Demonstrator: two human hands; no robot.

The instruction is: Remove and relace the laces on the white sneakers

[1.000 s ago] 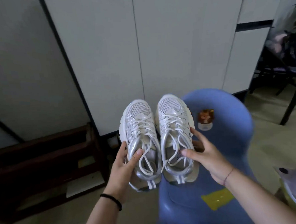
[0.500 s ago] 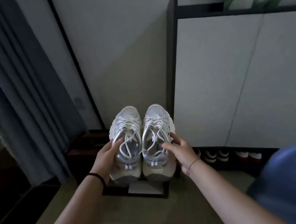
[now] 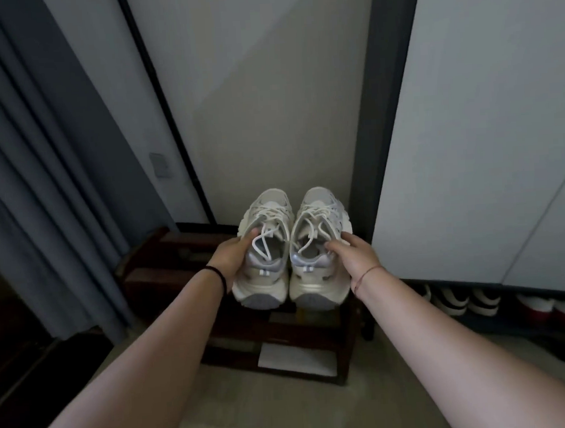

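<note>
Left hand (image 3: 232, 257): fingers wrapped round left sneaker (image 3: 262, 281), thumb over its collar.
Right hand (image 3: 355, 255): fingers curled on right sneaker (image 3: 315, 279) at the collar.
Place: pair side by side at frame centre, over rack (image 3: 165, 264); whether touching it is unclear.
Laces (image 3: 268, 214): threaded, ends loose.
Why: one grip per shoe probably keeps the pair level.

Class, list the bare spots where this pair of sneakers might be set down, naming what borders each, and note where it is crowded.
Bare: the tiled floor in front of the dark wooden rack, between the forearms. The rack's top left of the held sneakers looks free, though dim. Crowded: the gap under the white cabinet, lined with shoes.
</note>
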